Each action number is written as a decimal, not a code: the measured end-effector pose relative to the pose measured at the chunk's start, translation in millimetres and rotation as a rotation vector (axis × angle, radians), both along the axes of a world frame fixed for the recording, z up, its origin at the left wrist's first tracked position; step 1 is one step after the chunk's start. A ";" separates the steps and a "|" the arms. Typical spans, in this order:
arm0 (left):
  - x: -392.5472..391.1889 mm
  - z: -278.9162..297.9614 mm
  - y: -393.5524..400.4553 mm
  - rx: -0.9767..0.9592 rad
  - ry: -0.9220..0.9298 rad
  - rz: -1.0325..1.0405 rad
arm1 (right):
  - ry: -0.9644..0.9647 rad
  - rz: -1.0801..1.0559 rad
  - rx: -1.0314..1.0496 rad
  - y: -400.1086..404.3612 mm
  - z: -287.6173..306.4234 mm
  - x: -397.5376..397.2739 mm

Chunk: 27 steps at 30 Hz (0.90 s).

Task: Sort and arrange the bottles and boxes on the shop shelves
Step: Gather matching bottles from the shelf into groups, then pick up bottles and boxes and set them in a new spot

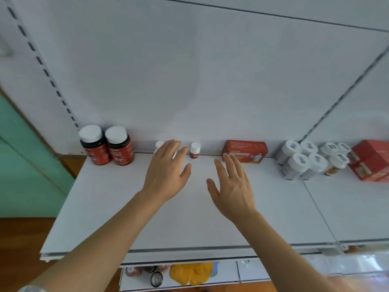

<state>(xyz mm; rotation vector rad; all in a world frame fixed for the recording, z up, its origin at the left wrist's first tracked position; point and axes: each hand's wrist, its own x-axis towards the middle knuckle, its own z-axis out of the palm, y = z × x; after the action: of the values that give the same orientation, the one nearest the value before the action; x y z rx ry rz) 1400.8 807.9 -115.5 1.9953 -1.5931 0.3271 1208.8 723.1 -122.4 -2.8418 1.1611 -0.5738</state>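
My left hand (166,171) and right hand (233,186) hover spread, holding nothing, above the shelf (189,218). A small red bottle (195,150) stands at twelve o'clock.

White shelving (189,207), green wall (21,165), wooden floor (21,239)

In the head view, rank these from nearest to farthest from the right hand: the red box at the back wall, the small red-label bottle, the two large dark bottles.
From the right hand:
1. Red box, just beyond its fingers, at the back wall.
2. Small red-label bottle, to the left, between both hands.
3. Two large dark bottles, far left of the shelf.
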 end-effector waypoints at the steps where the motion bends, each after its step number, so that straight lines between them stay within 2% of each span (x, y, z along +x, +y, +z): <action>1: -10.4 1.1 -6.4 0.007 0.003 -0.018 | 0.016 -0.030 -0.007 -2.2 3.2 -10.5; 10: -151.2 24.2 -69.4 0.091 -0.008 -0.192 | 0.046 -0.308 0.000 -27.6 23.7 -150.7; 27: -525.6 63.6 -216.4 0.124 -0.070 -0.537 | -0.004 -0.733 0.046 -95.3 63.4 -519.6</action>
<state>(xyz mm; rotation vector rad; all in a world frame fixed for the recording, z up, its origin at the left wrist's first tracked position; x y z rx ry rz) 875.2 591.4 -51.9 1.5663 -2.1558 0.0890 689.2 627.9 -59.0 -2.3010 2.1780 -0.5406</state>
